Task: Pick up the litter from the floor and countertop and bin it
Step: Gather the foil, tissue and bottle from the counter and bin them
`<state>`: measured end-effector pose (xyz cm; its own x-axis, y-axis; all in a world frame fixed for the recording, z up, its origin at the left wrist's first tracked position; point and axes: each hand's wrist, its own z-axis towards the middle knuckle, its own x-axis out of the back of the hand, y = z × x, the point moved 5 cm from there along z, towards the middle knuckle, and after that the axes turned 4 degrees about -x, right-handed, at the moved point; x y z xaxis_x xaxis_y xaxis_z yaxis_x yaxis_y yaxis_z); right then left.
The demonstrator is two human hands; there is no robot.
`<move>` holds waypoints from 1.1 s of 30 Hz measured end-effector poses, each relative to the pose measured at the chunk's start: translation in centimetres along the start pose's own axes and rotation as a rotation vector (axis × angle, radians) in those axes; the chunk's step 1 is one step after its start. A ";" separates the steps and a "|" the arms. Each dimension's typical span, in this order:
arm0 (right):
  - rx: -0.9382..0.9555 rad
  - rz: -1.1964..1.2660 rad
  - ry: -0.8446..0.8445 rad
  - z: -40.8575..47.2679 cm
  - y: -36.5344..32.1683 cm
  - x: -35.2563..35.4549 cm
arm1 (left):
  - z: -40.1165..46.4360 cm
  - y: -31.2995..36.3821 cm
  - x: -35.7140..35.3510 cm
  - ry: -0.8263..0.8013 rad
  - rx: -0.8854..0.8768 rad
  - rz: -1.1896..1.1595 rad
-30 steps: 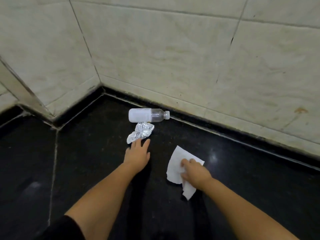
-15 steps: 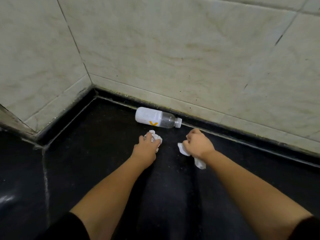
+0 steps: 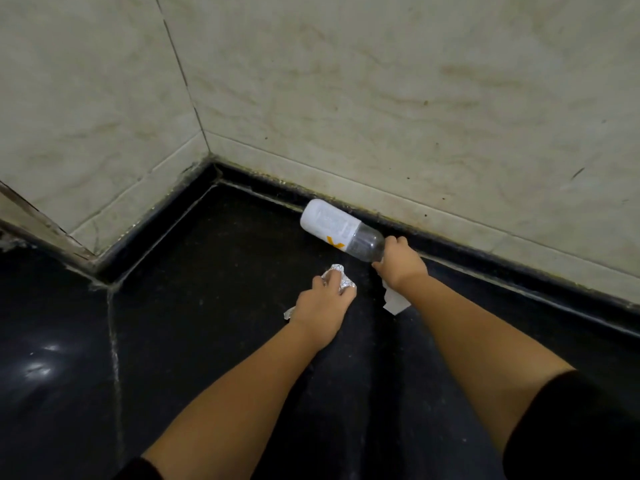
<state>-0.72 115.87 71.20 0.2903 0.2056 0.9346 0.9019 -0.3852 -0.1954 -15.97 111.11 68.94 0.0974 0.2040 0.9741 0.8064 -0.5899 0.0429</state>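
A plastic bottle (image 3: 332, 225) with a white label lies on its side on the black floor, close to the wall. My right hand (image 3: 401, 263) grips its neck end, and a white tissue (image 3: 393, 301) hangs out from under the same hand. My left hand (image 3: 323, 301) is closed around a crumpled ball of silver foil (image 3: 341, 277), with bits of foil sticking out above the fingers and at the wrist side.
Beige marble walls (image 3: 381, 98) meet in a corner at the left, with a black skirting strip (image 3: 485, 268) along their base. A pale grout line (image 3: 112, 341) crosses the glossy black floor on the left.
My right hand, holding the tissue, has reached forward and closed on the bottle's neck; the bottle has turned a little. My left hand keeps the foil it gathered.
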 end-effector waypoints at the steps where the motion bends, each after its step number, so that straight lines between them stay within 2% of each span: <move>1: -0.012 0.033 -0.007 -0.2 0.0 -0.4 | 0.0 0.0 0.0 -0.001 -0.001 0.004; 8: -0.059 0.159 -0.088 -3.5 2.3 -0.1 | -1.0 -0.3 1.0 -0.083 0.027 -0.068; 11: -0.060 0.150 -0.081 -5.6 4.1 1.4 | -3.4 -1.1 1.1 -0.109 0.130 -0.170; 16: -0.019 0.080 -0.070 -9.5 5.7 3.7 | -9.1 -1.8 2.1 -0.056 0.372 -0.288; 24: 0.274 0.023 -0.090 -19.0 2.1 3.6 | -22.0 1.8 3.2 0.125 0.652 -0.303; 29: 0.468 -0.021 -0.156 -27.9 0.4 0.3 | -34.6 6.8 0.2 0.151 0.862 -0.342; 33: 0.602 -0.090 -0.240 -36.2 -2.0 -3.3 | -46.7 9.8 -3.0 0.190 1.103 -0.424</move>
<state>-15.08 83.44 79.30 0.2053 0.4352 0.8766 0.9274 0.1997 -0.3163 -35.57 68.21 76.83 -0.3105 0.0465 0.9495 0.8282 0.5035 0.2462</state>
